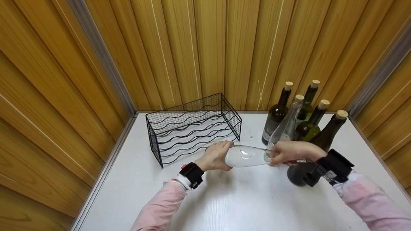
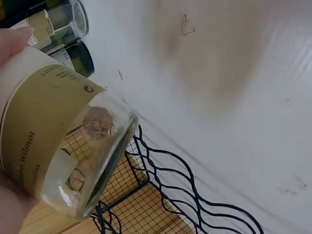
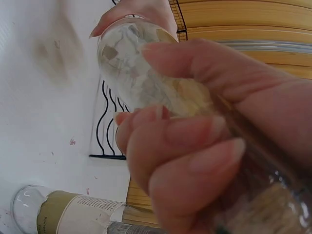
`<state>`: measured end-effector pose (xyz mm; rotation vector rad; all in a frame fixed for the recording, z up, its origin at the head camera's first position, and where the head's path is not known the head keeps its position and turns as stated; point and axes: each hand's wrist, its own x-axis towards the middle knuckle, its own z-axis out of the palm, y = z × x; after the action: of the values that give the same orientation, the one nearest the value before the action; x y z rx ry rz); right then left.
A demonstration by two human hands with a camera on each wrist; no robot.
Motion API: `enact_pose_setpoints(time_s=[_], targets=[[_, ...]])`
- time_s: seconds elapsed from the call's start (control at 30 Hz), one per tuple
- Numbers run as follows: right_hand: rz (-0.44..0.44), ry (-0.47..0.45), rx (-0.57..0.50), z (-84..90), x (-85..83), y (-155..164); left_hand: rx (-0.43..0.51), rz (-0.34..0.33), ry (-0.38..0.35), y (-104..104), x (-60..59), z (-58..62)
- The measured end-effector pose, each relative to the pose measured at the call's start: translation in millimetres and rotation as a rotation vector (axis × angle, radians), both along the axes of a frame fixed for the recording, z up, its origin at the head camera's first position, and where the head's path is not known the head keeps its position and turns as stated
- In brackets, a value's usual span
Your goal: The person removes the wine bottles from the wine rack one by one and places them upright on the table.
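Observation:
A clear glass wine bottle point(image 1: 249, 156) lies roughly level above the table, held between both hands. My left hand point(image 1: 215, 156) grips its base end, thumb and fingers spread around the glass. Around the narrower neck end curl the fingers of my right hand point(image 1: 293, 151), hiding most of the neck. The left wrist view shows the bottle's olive-and-white label point(image 2: 44, 117), with a round brown patch seen through the glass near the base. Just beyond my left hand stands a black wire wine rack point(image 1: 192, 110) with wavy bars.
Several corked bottles stand at the right: a clear one point(image 1: 285, 125) behind my right hand, a tall dark one point(image 1: 328, 131) partly behind the right wrist, others dark or green. A wood-panelled wall point(image 1: 208, 48) closes off the white table's point(image 1: 224, 205) back.

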<state>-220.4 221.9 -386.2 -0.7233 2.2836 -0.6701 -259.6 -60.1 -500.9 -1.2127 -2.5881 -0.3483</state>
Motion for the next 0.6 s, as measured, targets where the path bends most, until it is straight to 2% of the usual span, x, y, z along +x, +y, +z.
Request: enact_pose_setpoints(time_s=[0.2,0.37,0.47,0.6], targets=[[-0.01,-0.021,-0.007,-2.5,3.4,-4,0.03,0.01,0.028,-4,3.0,-5.0],[-0.061,-0.087,-0.023,-6.4,5.8,-7,0.008,0.02,0.081,-8,4.5,-5.2],[-0.049,-0.102,-0.028,-7.0,5.1,-8,-0.01,0.025,0.119,-10,4.3,-4.1],[0.004,-0.018,-0.04,-2.8,-0.6,-7,-0.006,0.038,0.14,-13,2.7,-3.4]])
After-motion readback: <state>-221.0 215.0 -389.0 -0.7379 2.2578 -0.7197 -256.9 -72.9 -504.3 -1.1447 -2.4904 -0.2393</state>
